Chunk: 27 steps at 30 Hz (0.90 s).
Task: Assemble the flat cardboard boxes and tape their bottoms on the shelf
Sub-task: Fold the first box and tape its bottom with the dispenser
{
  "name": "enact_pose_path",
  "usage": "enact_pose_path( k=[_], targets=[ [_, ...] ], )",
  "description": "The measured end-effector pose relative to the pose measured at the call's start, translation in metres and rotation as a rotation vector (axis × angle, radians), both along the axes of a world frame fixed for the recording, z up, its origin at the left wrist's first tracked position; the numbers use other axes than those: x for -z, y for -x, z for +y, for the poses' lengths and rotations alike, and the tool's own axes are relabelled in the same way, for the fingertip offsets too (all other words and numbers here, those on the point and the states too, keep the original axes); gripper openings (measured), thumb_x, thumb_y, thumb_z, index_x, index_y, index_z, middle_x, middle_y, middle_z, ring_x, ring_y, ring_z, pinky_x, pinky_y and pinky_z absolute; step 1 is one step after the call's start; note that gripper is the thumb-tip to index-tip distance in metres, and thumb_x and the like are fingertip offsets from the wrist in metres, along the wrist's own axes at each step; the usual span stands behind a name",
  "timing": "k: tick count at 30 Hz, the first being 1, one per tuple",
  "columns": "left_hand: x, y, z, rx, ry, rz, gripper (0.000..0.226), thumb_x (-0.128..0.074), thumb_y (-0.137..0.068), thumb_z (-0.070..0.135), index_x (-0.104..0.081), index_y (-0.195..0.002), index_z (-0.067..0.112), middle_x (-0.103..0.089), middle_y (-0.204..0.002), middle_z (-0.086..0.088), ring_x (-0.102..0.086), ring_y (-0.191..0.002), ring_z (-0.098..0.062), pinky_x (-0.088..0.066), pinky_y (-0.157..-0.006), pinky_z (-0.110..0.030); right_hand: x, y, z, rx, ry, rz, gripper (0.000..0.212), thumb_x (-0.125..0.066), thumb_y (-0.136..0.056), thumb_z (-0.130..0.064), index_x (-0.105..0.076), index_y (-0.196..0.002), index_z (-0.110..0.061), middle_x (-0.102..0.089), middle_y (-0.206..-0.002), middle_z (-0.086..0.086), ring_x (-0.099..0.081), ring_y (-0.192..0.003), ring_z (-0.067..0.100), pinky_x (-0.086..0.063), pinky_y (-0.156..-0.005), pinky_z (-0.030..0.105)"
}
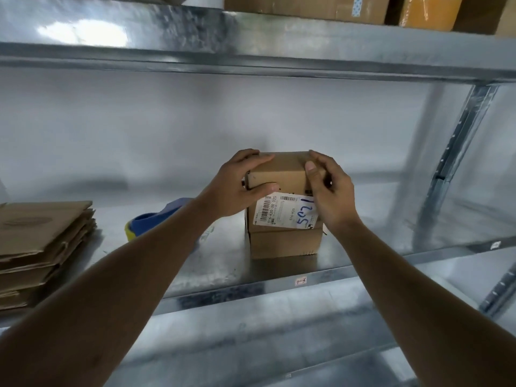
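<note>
A small brown cardboard box (282, 241) stands upright on the metal shelf (212, 263), with a white barcode label (282, 209) marked in blue pen on its near face. My left hand (237, 188) grips the box's top left corner, fingers over the top and thumb on the front. My right hand (329, 191) holds the top right corner, thumb pressing the top face, fingers curled down the side. A stack of flat cardboard boxes (42, 247) lies at the left of the same shelf.
A blue and yellow object (150, 222), partly hidden by my left forearm, lies on the shelf between the stack and the box. Brown and yellow boxes (335, 7) stand on the shelf above. A steel upright (458, 163) rises at right.
</note>
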<state>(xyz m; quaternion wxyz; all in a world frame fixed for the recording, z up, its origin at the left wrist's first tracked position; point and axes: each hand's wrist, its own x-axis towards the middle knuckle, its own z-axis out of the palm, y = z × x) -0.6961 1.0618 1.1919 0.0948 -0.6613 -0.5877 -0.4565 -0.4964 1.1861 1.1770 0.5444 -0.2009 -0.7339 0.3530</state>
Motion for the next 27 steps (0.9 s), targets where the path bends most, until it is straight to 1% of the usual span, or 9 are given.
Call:
enact_pose_path(
  k=[3,6,8,11,15,18,20,23,27],
  targets=[
    [0.001,0.004,0.011,-0.007,-0.015,0.020,0.064,-0.080,-0.088,0.044,-0.059,-0.145,0.022,-0.049,-0.142,0.001,-0.053,-0.122,-0.006,-0.056,-0.091,-0.020,0.002,-0.002,0.007,-0.041,0.050,-0.051,0.047,-0.052,-0.106,-0.049,-0.046,-0.151,-0.038,-0.058,-0.138,-0.013,-0.060,-0.113,-0.008,-0.051,-0.088,0.011],
    [-0.003,0.007,0.021,-0.010,-0.010,0.012,0.066,-0.075,-0.088,0.051,-0.058,-0.144,0.021,-0.053,-0.134,0.003,-0.058,-0.116,-0.009,-0.059,-0.086,-0.024,0.011,-0.008,0.014,0.213,0.035,-0.092,0.045,-0.040,-0.108,-0.053,-0.045,-0.148,-0.033,-0.057,-0.128,-0.001,-0.063,-0.105,0.011,-0.054,-0.085,0.030],
    [-0.004,0.008,0.029,-0.044,-0.008,0.008,0.071,-0.071,-0.085,0.058,-0.058,-0.144,0.020,-0.054,-0.132,0.003,-0.060,-0.113,-0.011,-0.060,-0.085,-0.023,0.022,-0.012,0.022,0.375,0.062,-0.291,0.045,-0.032,-0.109,-0.050,-0.051,-0.137,-0.022,-0.056,-0.123,0.010,-0.062,-0.106,0.028,-0.045,-0.082,0.035],
    [-0.002,0.004,0.040,-0.084,0.003,0.020,0.071,-0.071,-0.086,0.058,-0.056,-0.145,0.021,-0.052,-0.133,0.001,-0.059,-0.114,-0.014,-0.060,-0.087,-0.025,0.044,-0.011,0.036,0.259,0.246,-0.616,0.064,-0.021,-0.105,-0.064,-0.055,-0.134,-0.018,-0.060,-0.125,0.018,-0.060,-0.113,0.038,-0.048,-0.093,0.042],
    [-0.001,-0.006,0.050,-0.115,0.002,0.000,0.064,-0.079,-0.089,0.041,-0.056,-0.146,0.020,-0.049,-0.139,-0.001,-0.055,-0.117,-0.013,-0.057,-0.090,-0.022,0.061,-0.012,0.043,-0.016,0.449,-0.430,0.072,-0.029,-0.095,-0.076,-0.057,-0.134,-0.022,-0.069,-0.130,0.002,-0.067,-0.112,0.024,-0.058,-0.097,0.050],
    [0.000,-0.010,0.050,-0.148,0.009,-0.033,0.062,-0.079,-0.090,0.037,-0.057,-0.146,0.023,-0.046,-0.145,0.000,-0.050,-0.119,-0.008,-0.051,-0.086,-0.008,0.055,-0.016,0.042,-0.082,0.474,-0.363,0.055,-0.038,-0.106,-0.059,-0.054,-0.139,-0.018,-0.067,-0.128,-0.004,-0.066,-0.113,0.020,-0.060,-0.084,0.035],
    [0.001,-0.012,0.050,-0.141,0.016,-0.066,0.062,-0.080,-0.089,0.037,-0.057,-0.145,0.026,-0.044,-0.146,0.004,-0.048,-0.121,-0.004,-0.051,-0.086,-0.009,0.054,-0.018,0.047,-0.051,0.446,-0.428,0.049,-0.038,-0.109,-0.053,-0.054,-0.139,-0.017,-0.065,-0.125,-0.003,-0.065,-0.110,0.021,-0.054,-0.072,0.026],
    [0.001,-0.016,0.051,-0.148,0.016,-0.072,0.063,-0.081,-0.088,0.037,-0.058,-0.145,0.027,-0.043,-0.144,0.009,-0.048,-0.123,0.000,-0.052,-0.091,-0.016,0.054,-0.019,0.056,-0.052,0.468,-0.460,0.050,-0.037,-0.108,-0.056,-0.056,-0.137,-0.020,-0.067,-0.127,-0.001,-0.065,-0.111,0.024,-0.060,-0.085,0.039],
    [0.000,-0.018,0.050,-0.165,0.018,-0.053,0.062,-0.081,-0.089,0.038,-0.057,-0.145,0.027,-0.042,-0.142,0.013,-0.045,-0.120,0.018,-0.050,-0.087,-0.009,0.054,-0.018,0.062,-0.159,0.619,-0.378,0.045,-0.040,-0.109,-0.052,-0.059,-0.131,-0.018,-0.071,-0.122,0.003,-0.068,-0.105,0.021,-0.060,-0.095,0.047]
  ],
)
